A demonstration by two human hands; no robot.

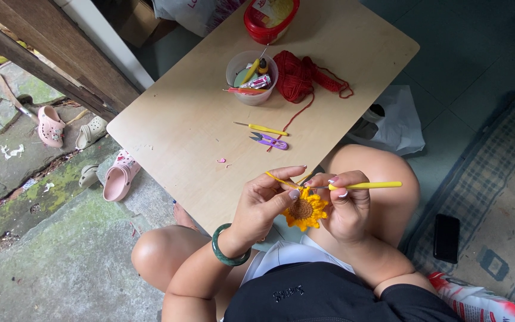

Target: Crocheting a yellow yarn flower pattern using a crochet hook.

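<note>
A crocheted sunflower [307,211] with yellow petals and a brown centre sits between my two hands, just off the near edge of the low wooden table [186,125]. My left hand [264,203], with a green bangle on its wrist, pinches the flower's upper left edge and a strand of yellow yarn [278,179] runs over its index finger. My right hand [347,206] grips a yellow-handled crochet hook [366,185] whose tip points into the flower's top.
On the table lie a second yellow hook [264,129], purple thread snips [271,141], red yarn [298,76], a clear cup of tools [251,77] and a red tub [268,18]. A black phone [446,237] lies on the rug at right. Sandals [117,176] sit at left.
</note>
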